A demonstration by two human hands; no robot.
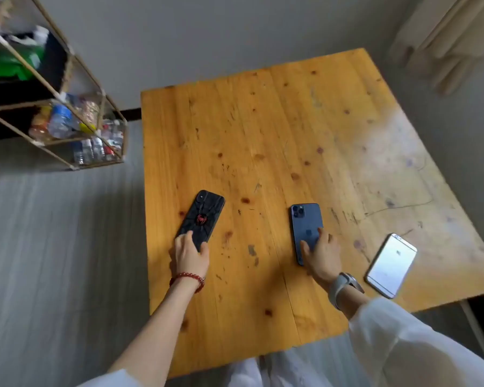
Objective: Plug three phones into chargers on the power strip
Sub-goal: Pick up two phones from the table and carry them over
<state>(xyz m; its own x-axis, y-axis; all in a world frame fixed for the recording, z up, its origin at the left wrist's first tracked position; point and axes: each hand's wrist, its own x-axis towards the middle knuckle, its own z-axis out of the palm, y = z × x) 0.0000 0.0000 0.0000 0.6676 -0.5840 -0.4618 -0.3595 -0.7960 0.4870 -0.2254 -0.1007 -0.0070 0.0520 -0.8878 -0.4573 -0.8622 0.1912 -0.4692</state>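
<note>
We count three phones on the desk (263, 121), left grip (190, 251) pinching the black phone (200, 219) near the left edge, right grip (323, 254) spread on the blue phone (305, 224), silver phone (391, 265) by the right edge.

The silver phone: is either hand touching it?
No: the silver phone lies untouched near the table's right edge.
</note>
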